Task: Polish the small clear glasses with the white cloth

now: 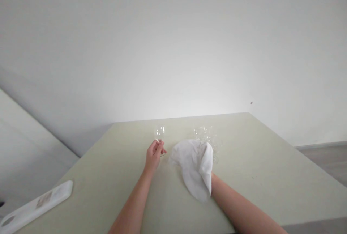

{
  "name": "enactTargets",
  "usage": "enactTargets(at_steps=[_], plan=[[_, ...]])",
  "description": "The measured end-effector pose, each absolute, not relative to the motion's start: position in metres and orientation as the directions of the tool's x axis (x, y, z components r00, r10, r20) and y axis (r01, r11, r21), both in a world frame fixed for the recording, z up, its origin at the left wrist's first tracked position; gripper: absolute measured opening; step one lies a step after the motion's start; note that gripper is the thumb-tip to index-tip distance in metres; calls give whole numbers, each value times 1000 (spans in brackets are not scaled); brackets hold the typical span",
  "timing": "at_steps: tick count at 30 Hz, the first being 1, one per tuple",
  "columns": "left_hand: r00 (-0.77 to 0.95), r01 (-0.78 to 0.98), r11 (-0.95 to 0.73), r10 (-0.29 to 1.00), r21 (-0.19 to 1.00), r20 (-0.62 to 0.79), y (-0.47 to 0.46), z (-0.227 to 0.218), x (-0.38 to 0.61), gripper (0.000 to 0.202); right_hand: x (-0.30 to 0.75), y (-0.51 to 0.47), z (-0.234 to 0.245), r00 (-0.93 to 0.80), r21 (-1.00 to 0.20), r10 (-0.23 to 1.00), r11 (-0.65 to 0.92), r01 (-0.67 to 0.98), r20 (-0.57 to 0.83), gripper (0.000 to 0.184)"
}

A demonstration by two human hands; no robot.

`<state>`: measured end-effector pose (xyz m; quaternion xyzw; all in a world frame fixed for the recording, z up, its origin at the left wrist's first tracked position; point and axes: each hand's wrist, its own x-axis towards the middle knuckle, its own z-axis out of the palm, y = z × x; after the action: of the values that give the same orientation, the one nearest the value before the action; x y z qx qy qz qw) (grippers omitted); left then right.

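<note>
A clear stemmed glass (159, 132) stands upright toward the far left of the table. My left hand (155, 153) is closed on its stem, just below the bowl, with the thumb and fingers pinched together. A white cloth (191, 167) drapes over my right hand (213, 180), hiding the fingers and leaving only the wrist edge bare. The cloth is bunched at the top and hangs in folds toward me. Just behind it is a cluster of several clear glasses (204, 133), partly covered by the cloth.
Everything is on a pale green table (244, 165) pushed up to a white wall (173, 46). A long white object (38, 205) with a label and a dark oval lies along the table's left edge. Wooden floor (325, 160) shows at the right.
</note>
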<state>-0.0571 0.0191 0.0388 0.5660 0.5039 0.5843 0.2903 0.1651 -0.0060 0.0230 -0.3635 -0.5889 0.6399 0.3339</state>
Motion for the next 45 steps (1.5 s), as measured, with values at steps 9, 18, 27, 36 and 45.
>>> enactTargets(at_steps=[9,18,27,36,45], plan=[[384,386,-227,921,894,68,-1,43,-62,49,146,-7,14,-336,-947,936,-198,-252,-107,50],[306,836,-490,790,247,532,-9,43,-9,33,141,-3,19,-142,-974,984,-132,-185,-106,41],[227,941,-284,933,184,277,-15,45,0,43,142,-12,15,-120,-910,911,406,83,395,22],[185,922,-284,920,262,346,-23,48,-2,45,144,-14,18,-158,-897,890,439,49,428,26],[308,921,-370,884,123,352,-19,41,5,39,130,-10,8,-274,-821,955,-243,-517,-110,35]])
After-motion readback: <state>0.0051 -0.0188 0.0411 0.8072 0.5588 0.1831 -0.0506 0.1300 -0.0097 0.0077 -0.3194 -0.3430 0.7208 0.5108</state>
